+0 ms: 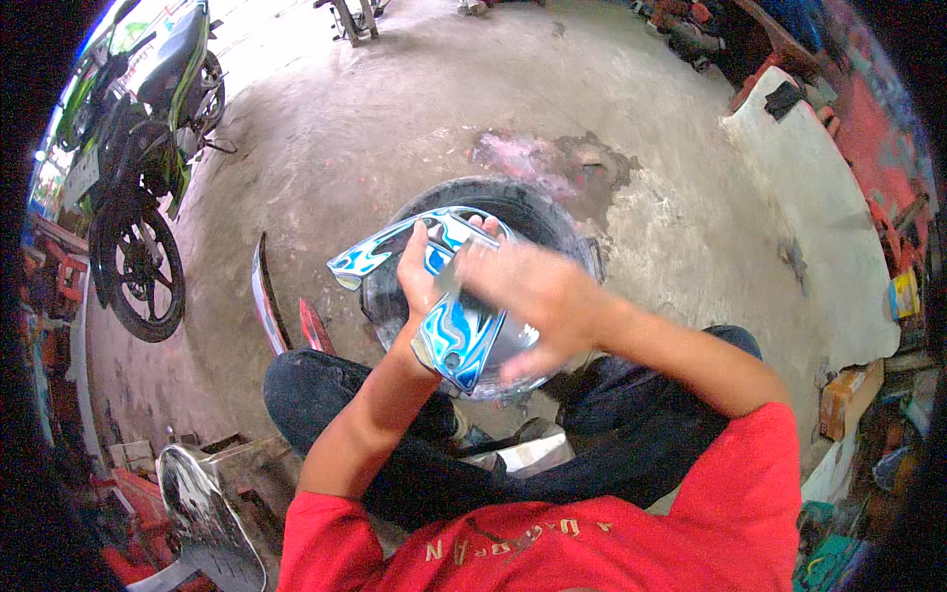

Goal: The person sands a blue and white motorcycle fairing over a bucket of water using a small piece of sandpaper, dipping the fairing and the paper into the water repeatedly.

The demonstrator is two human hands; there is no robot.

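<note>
A curved panel (456, 338) with a blue and white swirled pattern is in my left hand (422, 266), whose fingers curl around it from beneath and behind. My right hand (533, 296) is smeared by motion over the panel's middle; a grey patch near its fingers is too blurred to name, and I cannot tell whether they grip anything. Below both hands is a dark round tub (444, 197), partly hidden by the panel and my hands.
Two narrow panels, one silvery (261, 291) and one red (314, 324), lie left of the tub. A motorcycle (148, 237) stands at left. A grey curved part (207, 513) sits at lower left. A white ledge (819, 227), red clutter and a cardboard box (850, 400) line the right.
</note>
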